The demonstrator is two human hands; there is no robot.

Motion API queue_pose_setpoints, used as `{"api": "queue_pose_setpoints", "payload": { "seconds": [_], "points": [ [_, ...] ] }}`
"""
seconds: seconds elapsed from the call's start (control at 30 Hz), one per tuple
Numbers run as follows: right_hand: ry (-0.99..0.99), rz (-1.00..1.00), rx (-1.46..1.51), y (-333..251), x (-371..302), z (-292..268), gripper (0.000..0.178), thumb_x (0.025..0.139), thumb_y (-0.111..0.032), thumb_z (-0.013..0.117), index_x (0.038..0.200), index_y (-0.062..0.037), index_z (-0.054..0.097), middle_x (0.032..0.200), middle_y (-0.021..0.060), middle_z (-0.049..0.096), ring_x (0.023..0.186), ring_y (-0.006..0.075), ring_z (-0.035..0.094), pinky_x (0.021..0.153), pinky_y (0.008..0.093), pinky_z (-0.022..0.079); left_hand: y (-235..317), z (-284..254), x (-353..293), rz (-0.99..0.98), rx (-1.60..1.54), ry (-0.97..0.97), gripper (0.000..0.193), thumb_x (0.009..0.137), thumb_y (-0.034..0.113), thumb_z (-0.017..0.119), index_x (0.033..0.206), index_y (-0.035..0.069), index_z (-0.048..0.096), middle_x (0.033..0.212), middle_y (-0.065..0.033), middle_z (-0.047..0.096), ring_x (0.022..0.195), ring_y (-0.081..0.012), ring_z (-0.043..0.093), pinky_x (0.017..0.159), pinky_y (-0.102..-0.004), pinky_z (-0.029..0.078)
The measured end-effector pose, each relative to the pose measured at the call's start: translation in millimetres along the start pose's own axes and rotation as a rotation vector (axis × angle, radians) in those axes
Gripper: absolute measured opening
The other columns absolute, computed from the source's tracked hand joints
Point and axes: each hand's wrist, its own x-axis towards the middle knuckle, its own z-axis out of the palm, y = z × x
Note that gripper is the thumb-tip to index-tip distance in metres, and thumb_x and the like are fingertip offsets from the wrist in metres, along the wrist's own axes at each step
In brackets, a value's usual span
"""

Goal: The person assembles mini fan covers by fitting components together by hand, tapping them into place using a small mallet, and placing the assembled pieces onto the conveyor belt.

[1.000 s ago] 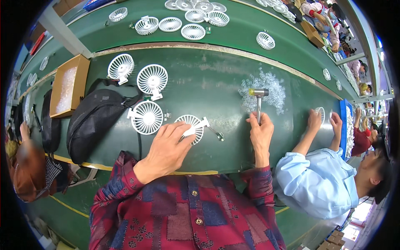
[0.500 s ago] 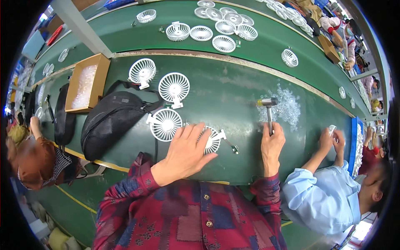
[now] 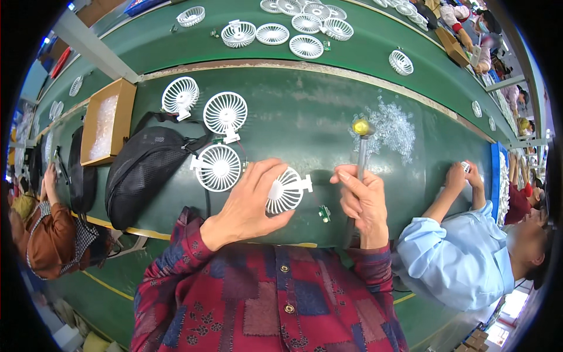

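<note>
My left hand (image 3: 249,202) is closed round the left side of a round white fan grille (image 3: 286,193), fingers over its upper rim and thumb along the lower edge. A small green circuit board (image 3: 324,213) lies to the right of this grille. My right hand (image 3: 365,202) grips a hammer (image 3: 363,151) by its handle, with the head up and its yellow face showing. Left of my left hand lies another white fan grille (image 3: 219,168), with a second grille (image 3: 226,113) and a third one (image 3: 180,95) behind it.
Small clear pieces (image 3: 390,132) are heaped beyond the hammer. A black bag (image 3: 149,170) and a cardboard box (image 3: 129,97) stand on the left. More white grilles (image 3: 306,47) lie on the green belt (image 3: 363,64) behind. A co-worker in blue (image 3: 451,258) sits at right.
The hammer has turned in my right hand, its yellow face now showing more. My left hand has shifted on the grille, so more of the grille shows. The whole view has shifted slightly.
</note>
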Motion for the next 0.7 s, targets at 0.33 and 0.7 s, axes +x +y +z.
{"api": "queue_pose_setpoints", "payload": {
  "seconds": [0.33, 0.7],
  "points": [
    [-0.191, 0.195, 0.244, 30, 5, 9, 0.021, 0.099, -0.015, 0.056, 0.102, 0.0052, 0.061, 0.076, 0.003, 0.059, 0.034, 0.0006, 0.03, 0.029, 0.0178, 0.024, 6, -2, -3, 0.064, -0.122, -0.038, 0.078, 0.067, 0.015, 0.081, 0.134, 0.0, 0.044, 0.132, -0.0204, 0.047, 0.118, -0.0381, 0.051, 0.098, -0.0433, 0.045],
    [-0.184, 0.16, 0.192, 37, 3, 20, 0.024, 0.099, -0.019, 0.058, 0.101, 0.0042, 0.064, 0.053, -0.0039, 0.047, 0.032, 0.0021, 0.03, 0.034, 0.0205, 0.024, 1, 1, -3, 0.013, -0.218, -0.012, 0.077, 0.067, 0.013, 0.081, 0.133, -0.001, 0.044, 0.13, -0.0206, 0.049, 0.119, -0.0382, 0.051, 0.1, -0.0431, 0.044]
  ]
}}
